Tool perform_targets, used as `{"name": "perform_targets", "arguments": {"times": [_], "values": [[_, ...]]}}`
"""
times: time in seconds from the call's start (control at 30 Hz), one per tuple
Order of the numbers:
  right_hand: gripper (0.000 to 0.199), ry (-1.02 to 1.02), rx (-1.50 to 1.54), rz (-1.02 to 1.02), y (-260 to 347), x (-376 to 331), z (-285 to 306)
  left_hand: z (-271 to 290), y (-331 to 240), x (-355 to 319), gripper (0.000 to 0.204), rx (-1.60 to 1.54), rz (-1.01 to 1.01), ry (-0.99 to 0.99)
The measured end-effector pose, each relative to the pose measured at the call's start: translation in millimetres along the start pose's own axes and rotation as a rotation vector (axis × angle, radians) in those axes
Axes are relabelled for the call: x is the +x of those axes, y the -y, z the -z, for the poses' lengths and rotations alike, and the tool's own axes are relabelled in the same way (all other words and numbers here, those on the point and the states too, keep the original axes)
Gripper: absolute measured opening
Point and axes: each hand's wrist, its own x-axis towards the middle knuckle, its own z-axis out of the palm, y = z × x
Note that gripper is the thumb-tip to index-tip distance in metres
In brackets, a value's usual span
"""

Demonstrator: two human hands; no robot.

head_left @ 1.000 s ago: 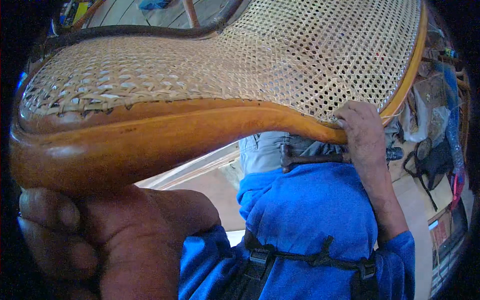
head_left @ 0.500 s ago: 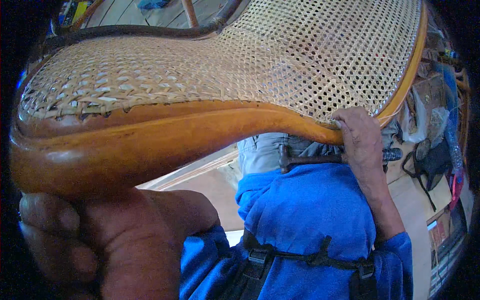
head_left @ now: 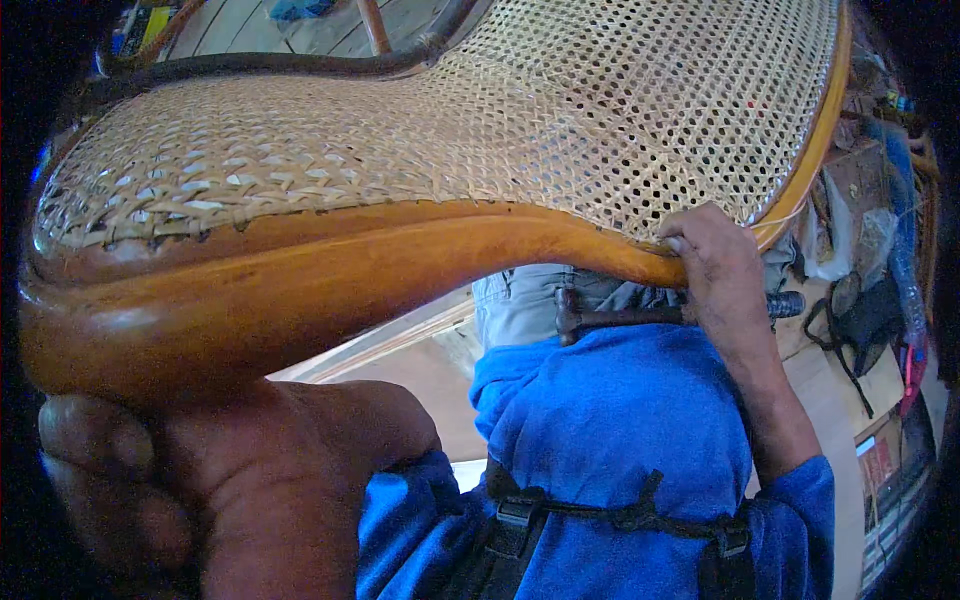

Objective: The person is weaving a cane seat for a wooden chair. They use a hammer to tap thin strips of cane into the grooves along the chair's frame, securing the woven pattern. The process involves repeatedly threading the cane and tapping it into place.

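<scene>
A curved orange-brown wooden chair frame (head_left: 400,250) with a woven cane panel (head_left: 640,100) stretches across the view above my lap. At its lower right bend, my right hand (head_left: 722,265) is closed round the rail, the thumb pressed by the cane's edge. My left hand (head_left: 230,460) is large in the lower left, right below the frame's rounded end. Its visible fingers are curled in; what they hold, if anything, is hidden. Across my lap, below the rail, lies a hammer (head_left: 625,318), its handle partly behind my right wrist. A thin pale strand (head_left: 785,218) sticks out beside my right hand.
A dark curved rail (head_left: 270,65) borders the cane at the far left. Wooden boards (head_left: 240,30) lie beyond it. On the right are clear plastic bags (head_left: 835,230), a black item with straps (head_left: 862,325) and a piece of cardboard (head_left: 860,385).
My right forearm has shifted slightly to the right at the elbow. The chair frame and cane have moved very slightly left; both hands keep their places on or by the frame.
</scene>
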Motion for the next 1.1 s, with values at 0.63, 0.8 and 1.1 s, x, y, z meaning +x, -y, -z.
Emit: {"name": "perform_targets", "arguments": {"times": [0.63, 0.8, 1.1], "values": [[0.010, 0.147, -0.029, 0.342, -12, 28, 19, -12, -11, 14, 0.042, 0.011, 0.012, 0.021], [0.015, 0.136, 0.068, 0.147, -12, -2, 37, -33, 3, 14, 0.042, -0.011, 0.057, 0.029], [0.021, 0.341, -0.087, 0.145, -51, -78, 23, -120, 40, 19, 0.043, 0.076, 0.296, 0.037]]}}
